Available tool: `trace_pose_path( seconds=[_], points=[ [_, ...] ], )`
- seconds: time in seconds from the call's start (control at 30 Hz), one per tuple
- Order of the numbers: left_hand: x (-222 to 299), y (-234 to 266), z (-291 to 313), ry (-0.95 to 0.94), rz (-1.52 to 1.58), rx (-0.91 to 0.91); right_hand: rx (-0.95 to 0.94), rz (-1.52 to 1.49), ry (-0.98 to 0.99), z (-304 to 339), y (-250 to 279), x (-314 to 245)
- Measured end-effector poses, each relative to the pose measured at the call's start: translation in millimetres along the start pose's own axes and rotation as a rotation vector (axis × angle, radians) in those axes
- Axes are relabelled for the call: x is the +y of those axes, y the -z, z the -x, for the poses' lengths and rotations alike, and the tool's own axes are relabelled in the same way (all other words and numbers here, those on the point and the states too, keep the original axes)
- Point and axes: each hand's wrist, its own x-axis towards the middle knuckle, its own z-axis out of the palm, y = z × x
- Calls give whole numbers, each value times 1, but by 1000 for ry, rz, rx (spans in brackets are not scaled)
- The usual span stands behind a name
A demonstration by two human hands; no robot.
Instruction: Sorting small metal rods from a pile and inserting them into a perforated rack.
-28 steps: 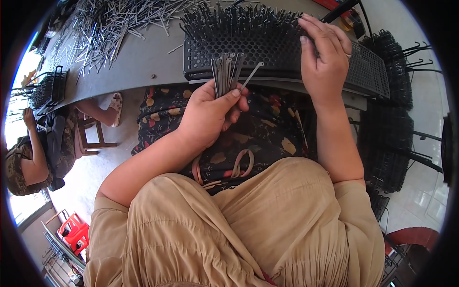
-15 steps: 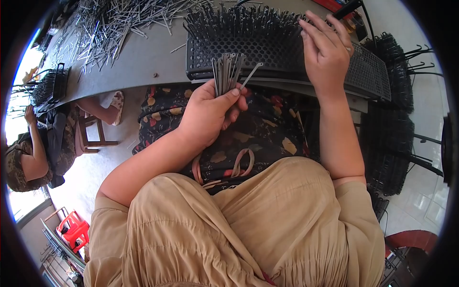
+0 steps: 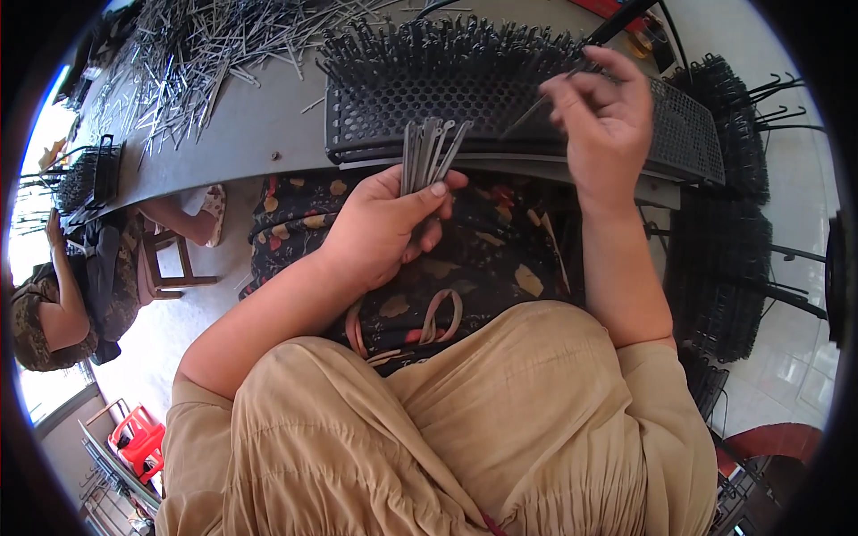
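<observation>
My left hand [image 3: 380, 214] is closed round a bundle of thin grey metal strips [image 3: 422, 154]. Small holes show at some of their upper ends, and the lower ends are hidden in the fist. To the right, my right hand [image 3: 609, 134] is raised in front of a black perforated metal rack [image 3: 402, 114], fingers bent and thumb pressed in. A thin metal strip [image 3: 525, 116], smeared by motion, slants down and left from its fingertips. Dark hooked metal pieces [image 3: 456, 49] stand close together along the rack's top.
A big heap of loose metal strips [image 3: 210, 67] covers the far left of the grey table [image 3: 241, 134]. Racks of black hooked pieces [image 3: 724, 268] are stacked at the right. Another person [image 3: 71, 286] sits at the left beside a smaller rack [image 3: 89, 174]. A red plastic chair [image 3: 138, 442] stands behind.
My right hand, earlier spread open by the rack's top, has come lower and closed on a strip. The strip that leaned out of the left-hand bundle no longer sticks out there.
</observation>
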Motion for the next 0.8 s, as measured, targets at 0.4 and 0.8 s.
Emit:
trace_pose_path(
  seconds=[0.4, 0.8],
  points=[
    [-2, -23, -15, -27, -191, 160, 3, 665, 584, -33, 14, 32],
    [-22, -40, -15, -158, -29, 174, -298, -152, -284, 16, 4, -4]
  ],
)
